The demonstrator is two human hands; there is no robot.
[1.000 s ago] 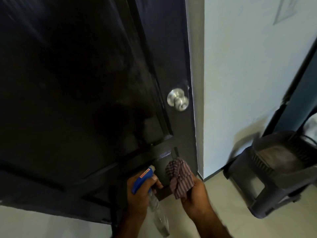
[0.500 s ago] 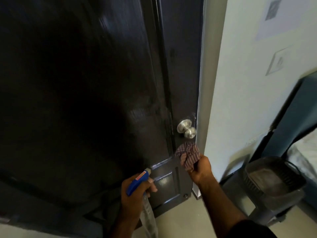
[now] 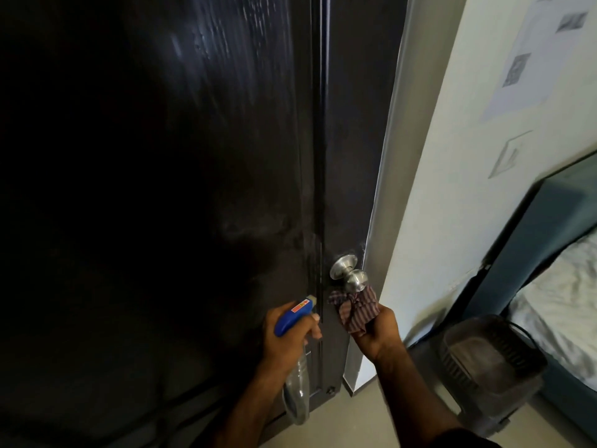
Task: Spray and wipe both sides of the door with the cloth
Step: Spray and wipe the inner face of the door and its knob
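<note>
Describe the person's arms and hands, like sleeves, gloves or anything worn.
Both hands, left hand and right hand, are bare: no gloves, and no rings or watch that I can see. The forearms are bare too. A dark sleeve edge shows on the right arm at the bottom of the picture.

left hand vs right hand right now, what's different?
The left hand grips a spray bottle by its blue head; the right hand holds a striped cloth. The left hand sits in front of the dark door panel with the nozzle aimed at it; the right hand is further right, with the cloth just below the silver door knob. Both are raised at about the same height.
</note>
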